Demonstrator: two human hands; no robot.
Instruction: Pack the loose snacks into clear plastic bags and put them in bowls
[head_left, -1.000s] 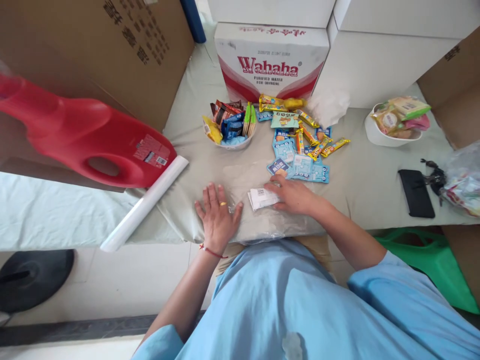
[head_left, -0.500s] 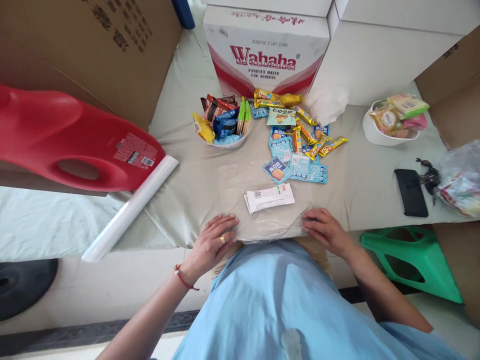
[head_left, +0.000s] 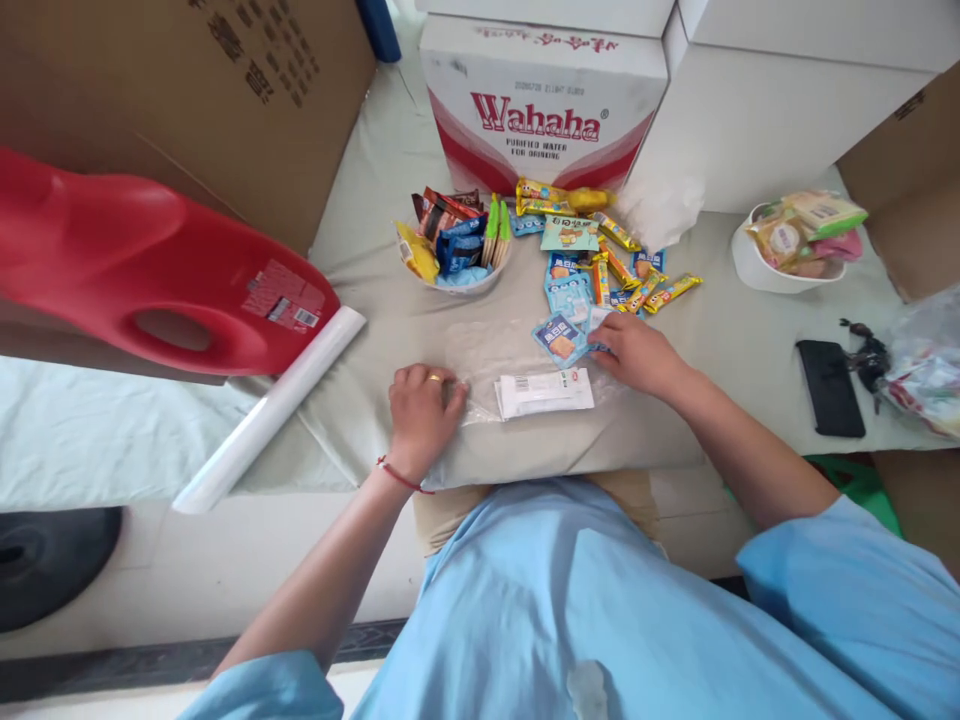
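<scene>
A clear plastic sheet point(head_left: 480, 350) lies on the cloth, with flat white packets point(head_left: 546, 392) near its front edge. At the sheet's left edge is my left hand point(head_left: 425, 412), fingers curled, its thumb beside the plastic; a ring and a red bracelet show on it. My right hand point(head_left: 637, 350) is closed at the sheet's right side, its fingertips over the nearest blue snack packets point(head_left: 560, 340). What lies under those fingertips is partly hidden. Yellow-wrapped snack sticks point(head_left: 673, 293) and a pale green packet point(head_left: 570, 234) lie just beyond.
A white bowl of snacks point(head_left: 469, 285) stands behind the sheet. Left are a red jug point(head_left: 172, 270) and a white roll point(head_left: 270, 410). Right are a white tub point(head_left: 784, 278), a black phone point(head_left: 830, 388), keys point(head_left: 870, 360) and a plastic bag point(head_left: 930, 365). Boxes point(head_left: 555, 100) line the back.
Both hands have moved away from the table's front edge, the right one farther, to the blue packets. The sheet's near edge has shifted back toward the white packets.
</scene>
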